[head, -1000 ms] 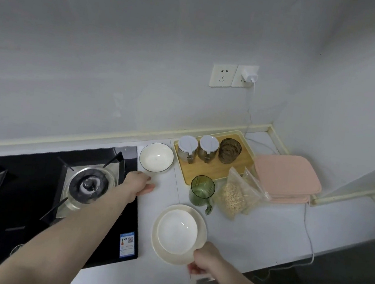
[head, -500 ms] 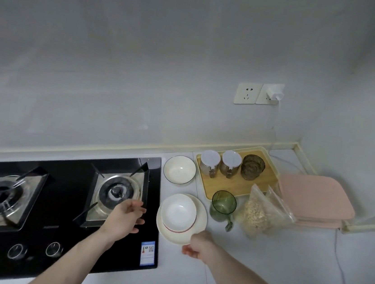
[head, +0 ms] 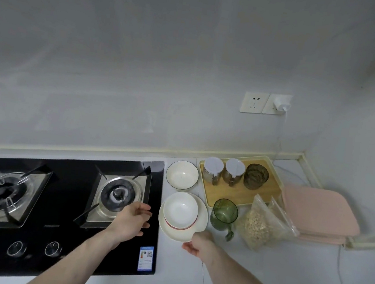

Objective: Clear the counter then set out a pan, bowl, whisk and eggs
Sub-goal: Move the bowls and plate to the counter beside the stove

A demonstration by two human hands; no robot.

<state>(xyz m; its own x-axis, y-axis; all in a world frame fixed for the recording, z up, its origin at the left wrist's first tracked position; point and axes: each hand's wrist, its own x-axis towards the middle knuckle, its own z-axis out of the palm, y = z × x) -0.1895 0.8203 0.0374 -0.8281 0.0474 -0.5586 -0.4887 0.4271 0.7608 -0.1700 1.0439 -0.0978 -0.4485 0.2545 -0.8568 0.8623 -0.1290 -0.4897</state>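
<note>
A cream plate point(head: 200, 222) with a white, red-banded bowl point(head: 180, 209) on it is lifted just off the white counter point(head: 260, 268), right of the stove. My right hand point(head: 200, 243) grips the plate's near rim. My left hand point(head: 133, 219) hovers over the stove's right edge, fingers relaxed, a little left of the plate and holding nothing. A second white bowl point(head: 182, 175) with a dark rim sits behind the plate by the wall.
A black two-burner gas stove point(head: 60, 209) fills the left. A green glass mug point(head: 223, 214), a bag of grain point(head: 261, 224), a wooden tray point(head: 241, 195) with jars, and pink boards point(head: 319, 212) lie to the right. A white cable point(head: 342, 278) runs down the counter.
My right hand has lifted the plate with the bowl and carried it left toward the stove. My left hand pulled back from the far bowl and now hovers by the plate.
</note>
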